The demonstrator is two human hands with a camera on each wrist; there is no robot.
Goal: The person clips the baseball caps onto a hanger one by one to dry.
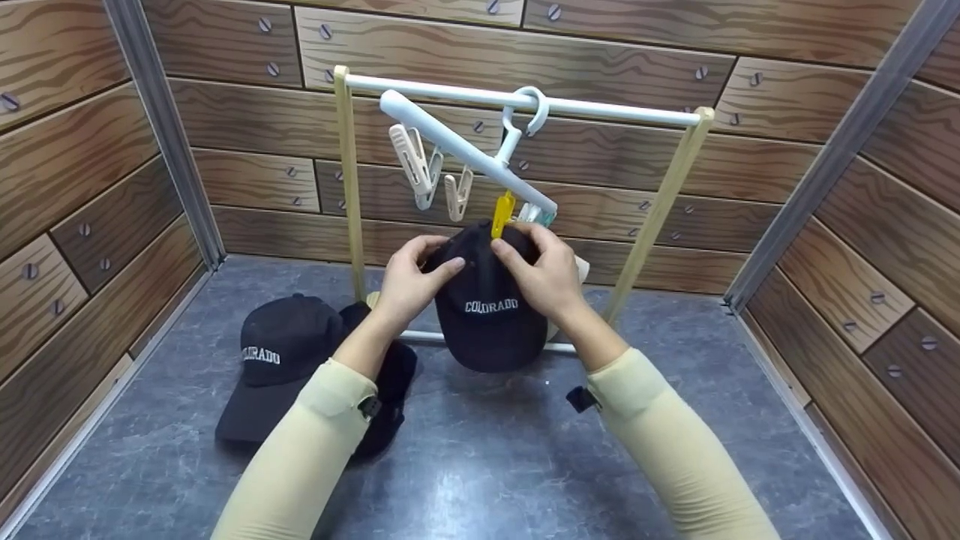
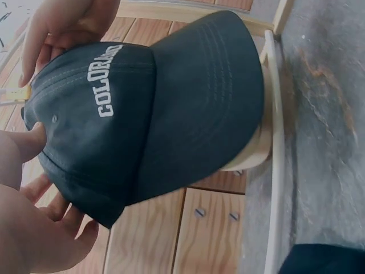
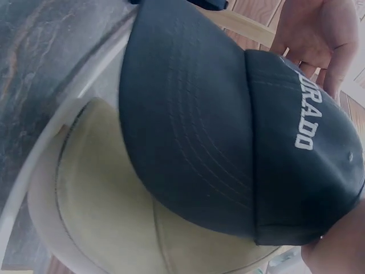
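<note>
A black baseball cap with white COLORADO lettering hangs brim down below a yellow clothespin. My left hand holds the cap's left side, thumb on the front and fingers behind, as the left wrist view shows. My right hand holds the crown's other side, its thumb beside the lower end of the clothespin. The clothespin hangs under a tilted white hanger, hooked over the rack's white rail. In the right wrist view a beige cap shows behind the black one.
Two pale clothespins dangle from the hanger's left side. Wooden posts support the rack. More black caps, one lettered cap in front, lie on the grey surface at left. Wood-patterned walls surround the space.
</note>
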